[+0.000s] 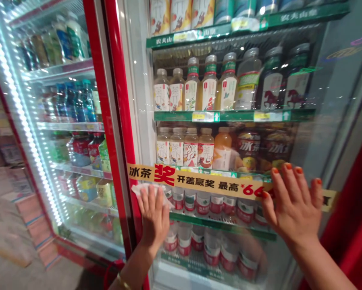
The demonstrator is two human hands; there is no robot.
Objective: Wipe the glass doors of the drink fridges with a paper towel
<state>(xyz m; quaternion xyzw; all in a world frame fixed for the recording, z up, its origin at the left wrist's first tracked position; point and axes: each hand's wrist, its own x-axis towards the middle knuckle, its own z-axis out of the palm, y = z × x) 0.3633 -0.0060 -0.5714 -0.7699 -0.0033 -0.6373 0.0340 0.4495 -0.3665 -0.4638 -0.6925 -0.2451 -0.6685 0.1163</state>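
A white tissue [141,191] lies pinned beneath the flat fingers of my left hand [154,213], which holds it against the left part of the glass cooler door [205,249]. It touches the glass just under the yellow strip [199,179] with black and red Chinese lettering. Farther right, my right hand [297,205] rests with spread fingers over that strip, covering some of its print. Nothing shows in the right hand, and its nails are orange-red. Behind the glass, bottled drinks [209,151] stand in rows on shelves.
A red door frame [120,100] runs along the left of this cooler. Beyond it stands a second lit cooler [72,161] filled with drinks. Stacked boxes [37,229] sit on the floor at far left. Something red [350,225] borders the right side.
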